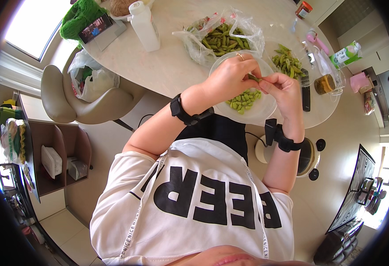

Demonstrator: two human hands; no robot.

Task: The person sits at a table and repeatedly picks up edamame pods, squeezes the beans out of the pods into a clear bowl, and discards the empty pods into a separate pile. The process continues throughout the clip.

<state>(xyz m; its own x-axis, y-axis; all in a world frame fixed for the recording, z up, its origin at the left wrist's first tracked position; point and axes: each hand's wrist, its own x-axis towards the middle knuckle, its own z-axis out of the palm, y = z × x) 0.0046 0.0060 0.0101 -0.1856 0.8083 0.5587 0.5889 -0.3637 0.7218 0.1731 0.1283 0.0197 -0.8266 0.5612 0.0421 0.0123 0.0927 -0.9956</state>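
Between my hands, above a translucent plastic bowl (268, 108), is a green soybean pod (253, 78). My left hand (242, 71), with a ring on one finger, grips the pod between thumb and fingers. My right hand (278, 87) meets it from the other side, its fingertips pinched at the pod's end. Shelled green beans (242, 101) lie in the bowl below. Beyond the bowl, an open clear plastic bag (197, 50) holds a heap of unshelled pods (226, 41). More pods or empty shells (286, 63) lie in a clear container to the right.
On the table (141, 71) stand a white plastic bottle (144, 28) and a propped phone (95, 28). A black remote control (306, 98), a glass jar of brown contents (325, 84) and a green-white carton (346, 55) are at the right. A chair (91, 108) bears a plastic bag.
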